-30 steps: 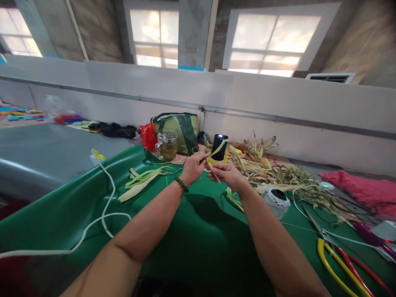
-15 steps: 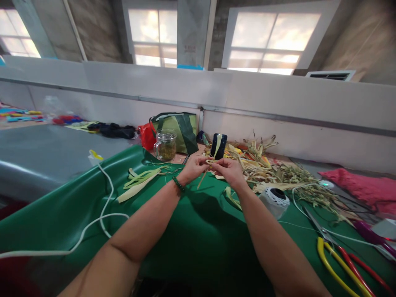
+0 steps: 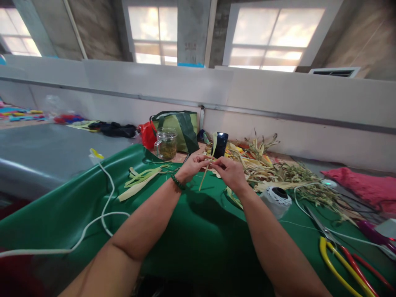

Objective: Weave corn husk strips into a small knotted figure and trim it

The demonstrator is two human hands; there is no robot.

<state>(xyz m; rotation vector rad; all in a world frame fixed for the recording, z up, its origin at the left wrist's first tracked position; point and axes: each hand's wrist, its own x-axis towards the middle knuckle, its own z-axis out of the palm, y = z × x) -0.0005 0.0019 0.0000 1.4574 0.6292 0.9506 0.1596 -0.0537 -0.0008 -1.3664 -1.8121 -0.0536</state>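
Observation:
Between my fingertips is a pale strip of corn husk (image 3: 214, 144), one end standing up and a thin tail hanging down towards the green cover. My left hand (image 3: 194, 166), below which a dark green bead bracelet circles the wrist, pinches the husk from the left. From the right, my right hand (image 3: 230, 171) pinches the same piece, its fingertips meeting those of the left. Fingers hide the middle of the strip. Behind the hands a dark phone (image 3: 221, 145) stands upright. Loose husk strips (image 3: 140, 183) lie left of my left hand.
A green cover (image 3: 173, 239) spreads over the table. Dried husks (image 3: 262, 169) are heaped at right, beside a white thread spool (image 3: 277, 201). Scissors (image 3: 332, 243) with yellow and red handles lie front right. A glass mug (image 3: 166, 144) stands before a green bag (image 3: 182, 128). A white cable (image 3: 107, 202) crosses at left.
The upright end of the husk has shifted slightly left across the phone. My right hand has turned a little, with its fingers more curled over the strip.

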